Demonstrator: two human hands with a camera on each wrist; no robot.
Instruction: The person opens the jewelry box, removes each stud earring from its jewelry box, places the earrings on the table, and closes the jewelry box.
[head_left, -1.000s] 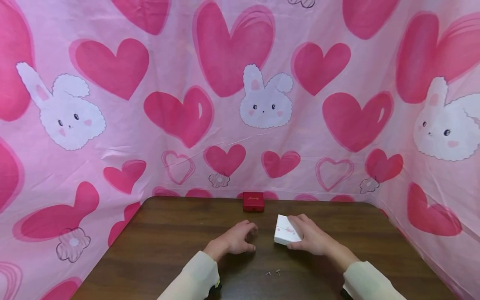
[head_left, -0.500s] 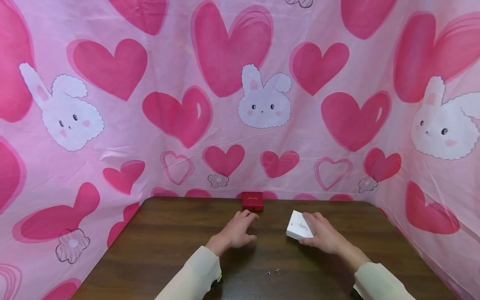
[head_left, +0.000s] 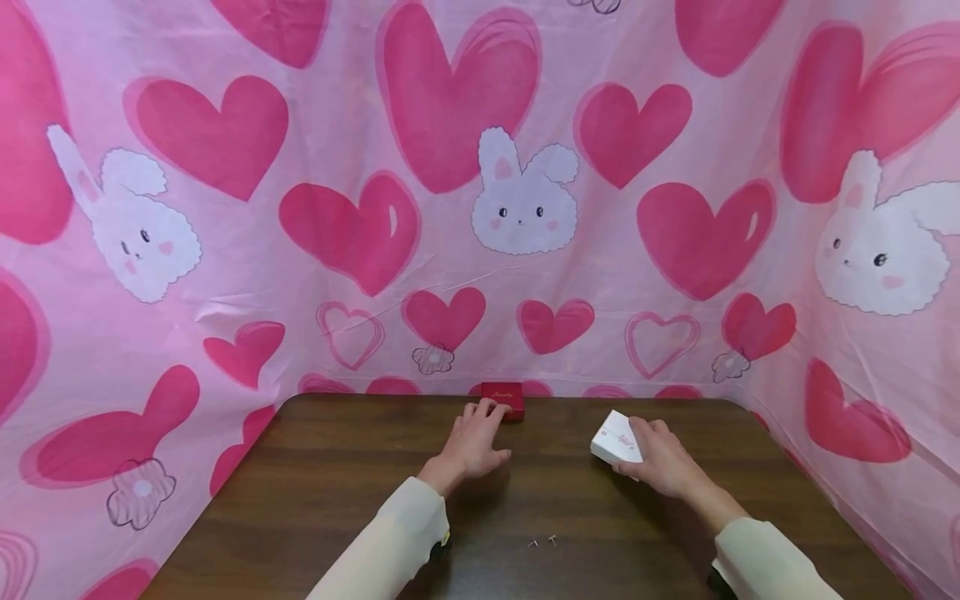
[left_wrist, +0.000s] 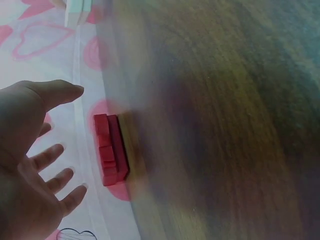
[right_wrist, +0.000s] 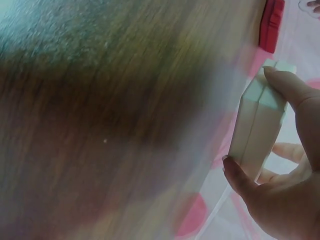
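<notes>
White box (head_left: 616, 437), in right grip (head_left: 667, 462); red box (head_left: 506, 392), far bench edge (head_left: 360, 402); left grip (head_left: 471, 442) wide, likely reach step, needs closing

From here I see the table (head_left: 555, 492) at six o'clock and pink cloth (head_left: 457, 271) at twelve, printed with a rabbit (head_left: 523, 218) and hearts (head_left: 213, 137).

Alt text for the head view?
A right hand grips a flat white box over a brown wooden table; the left hand hovers before a small red box at the far edge. Two tiny silvery pieces lie nearer; pink heart-print fabric hangs behind.
</notes>
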